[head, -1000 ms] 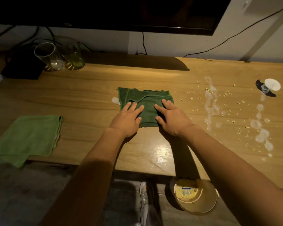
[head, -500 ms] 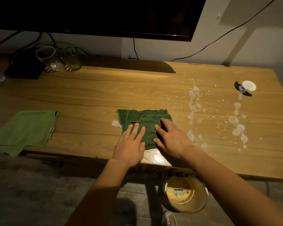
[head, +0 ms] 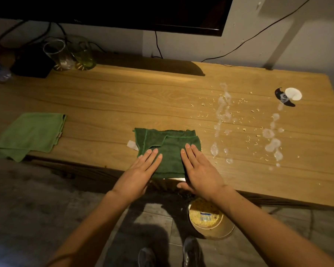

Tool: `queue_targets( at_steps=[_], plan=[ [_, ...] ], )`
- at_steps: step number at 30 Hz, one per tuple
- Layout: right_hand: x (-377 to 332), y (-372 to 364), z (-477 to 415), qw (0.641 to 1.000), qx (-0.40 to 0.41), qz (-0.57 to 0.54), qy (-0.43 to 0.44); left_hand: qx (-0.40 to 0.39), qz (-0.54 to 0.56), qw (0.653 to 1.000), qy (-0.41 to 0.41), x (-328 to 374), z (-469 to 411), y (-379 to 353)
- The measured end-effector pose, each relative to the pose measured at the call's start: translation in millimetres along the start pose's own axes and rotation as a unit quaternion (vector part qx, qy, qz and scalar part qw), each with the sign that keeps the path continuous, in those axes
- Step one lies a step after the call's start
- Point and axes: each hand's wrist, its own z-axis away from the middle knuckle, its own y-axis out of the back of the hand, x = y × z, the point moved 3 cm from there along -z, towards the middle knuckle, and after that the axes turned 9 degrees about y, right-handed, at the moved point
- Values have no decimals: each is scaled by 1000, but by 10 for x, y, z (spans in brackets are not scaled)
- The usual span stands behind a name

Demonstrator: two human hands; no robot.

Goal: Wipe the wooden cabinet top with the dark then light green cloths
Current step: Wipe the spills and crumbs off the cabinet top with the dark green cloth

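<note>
Hands (head: 170, 174) flat, fingers spread, on dark green cloth (head: 168, 147) at cabinet top (head: 123, 97) front edge

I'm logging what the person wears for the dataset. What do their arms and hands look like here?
Both forearms are bare with no sleeves in view. The left hand and right hand wear no gloves; no rings, watch or wristbands are visible in the dim light.

Both hands lie flat, palms down, fingers stretched and together. The left hand (head: 138, 175) presses the dark green cloth (head: 166, 145) at its near left part, the right hand (head: 199, 173) at its near right; both bare forearms reach in from below.
</note>
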Motion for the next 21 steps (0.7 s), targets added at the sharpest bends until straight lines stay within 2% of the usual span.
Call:
queue_targets(
  at_steps=[8, 14, 21],
  plan=[
    [-32, -96, 331, 999, 40, -9, 20, 15, 62, 997, 37, 403, 224, -57],
    [40, -210, 841, 997, 68, -4, 33, 23, 134, 989, 54, 955, 392, -287],
    [98, -408, 1677, 998, 54, -12, 23, -42, 184, 981, 41, 1523, 501, -532]
  ],
)
